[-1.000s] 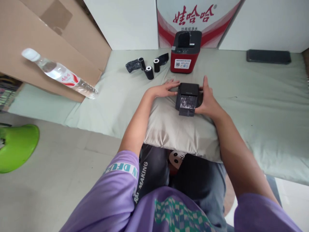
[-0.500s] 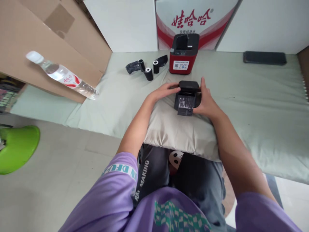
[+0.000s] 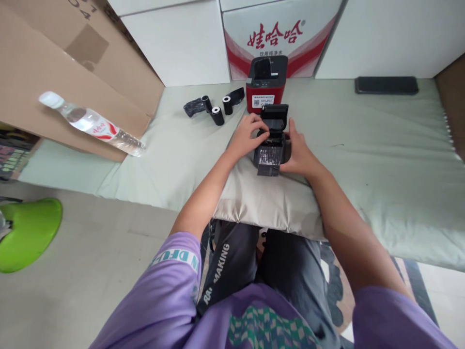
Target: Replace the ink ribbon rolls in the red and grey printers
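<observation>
Between left fingers (image 3: 257,125), grip unclear, and clasping right fingers (image 3: 292,131) stands a black, open-lidded device (image 3: 276,141).

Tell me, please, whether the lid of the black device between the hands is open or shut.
Open: the lid is raised at the far edge of the black device, underside showing.

On the desk (image 3: 395,160), the front device (image 3: 273,141) stood between left hand (image 3: 250,134) and right hand (image 3: 299,149). Behind it stood the rear printer (image 3: 267,88), three rolls (image 3: 218,117) to its left and a box (image 3: 274,36) at its back. Bottle (image 3: 95,124) and carton (image 3: 78,72) occupied the far left; a slab (image 3: 386,86), the right.
</observation>
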Demonstrator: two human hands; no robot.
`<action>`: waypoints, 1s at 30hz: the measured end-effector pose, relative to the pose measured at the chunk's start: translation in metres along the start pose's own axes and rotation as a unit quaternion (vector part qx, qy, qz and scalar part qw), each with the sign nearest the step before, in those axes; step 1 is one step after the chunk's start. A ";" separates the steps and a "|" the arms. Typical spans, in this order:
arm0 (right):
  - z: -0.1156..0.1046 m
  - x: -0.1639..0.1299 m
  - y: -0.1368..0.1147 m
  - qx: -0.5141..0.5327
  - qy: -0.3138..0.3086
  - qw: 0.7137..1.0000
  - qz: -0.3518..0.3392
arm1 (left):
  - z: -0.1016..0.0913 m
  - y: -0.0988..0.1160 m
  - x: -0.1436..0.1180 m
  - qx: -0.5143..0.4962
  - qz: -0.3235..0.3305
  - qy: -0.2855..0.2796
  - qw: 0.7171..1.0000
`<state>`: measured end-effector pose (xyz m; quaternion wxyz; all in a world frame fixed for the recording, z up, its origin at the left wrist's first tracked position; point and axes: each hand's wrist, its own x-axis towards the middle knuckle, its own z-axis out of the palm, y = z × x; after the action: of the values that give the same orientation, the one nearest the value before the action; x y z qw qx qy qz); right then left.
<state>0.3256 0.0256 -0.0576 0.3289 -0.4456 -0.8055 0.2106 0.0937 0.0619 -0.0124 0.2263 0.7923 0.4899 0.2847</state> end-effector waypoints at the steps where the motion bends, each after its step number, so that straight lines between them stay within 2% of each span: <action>1: -0.001 0.000 -0.002 -0.004 -0.005 1.000 -0.004 | 0.000 0.008 -0.002 0.022 -0.009 -0.007 1.000; 4: -0.002 0.001 -0.008 -0.016 -0.013 1.000 -0.004 | 0.005 0.028 -0.006 0.043 -0.062 -0.009 0.997; 7: -0.004 0.001 -0.013 -0.021 -0.009 1.000 0.001 | 0.007 0.034 -0.008 0.035 -0.093 -0.009 0.995; 11: -0.002 0.002 -0.013 -0.015 -0.002 1.000 -0.005 | 0.000 0.022 0.001 0.051 -0.111 -0.050 0.991; 15: 0.002 0.003 -0.009 -0.002 0.010 1.000 0.010 | -0.005 0.003 0.020 0.032 -0.049 -0.100 0.993; 17: 0.004 0.004 -0.007 -0.001 0.014 1.000 0.010 | -0.004 -0.001 0.026 0.016 -0.040 -0.115 0.992; 20: 0.005 0.003 -0.005 -0.002 0.015 1.000 0.007 | -0.003 0.006 0.027 0.037 -0.075 -0.106 0.991; 25: 0.006 0.003 0.000 0.002 0.010 1.000 0.009 | -0.004 0.022 0.012 0.052 -0.104 -0.068 0.991; 30: 0.008 0.003 0.003 0.009 0.017 1.000 0.024 | -0.010 0.023 0.000 0.047 -0.074 -0.042 0.995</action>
<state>0.3208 0.0292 -0.0636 0.3411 -0.4653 -0.7872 0.2180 0.1020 0.0526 0.0095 0.2294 0.7750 0.5500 0.2105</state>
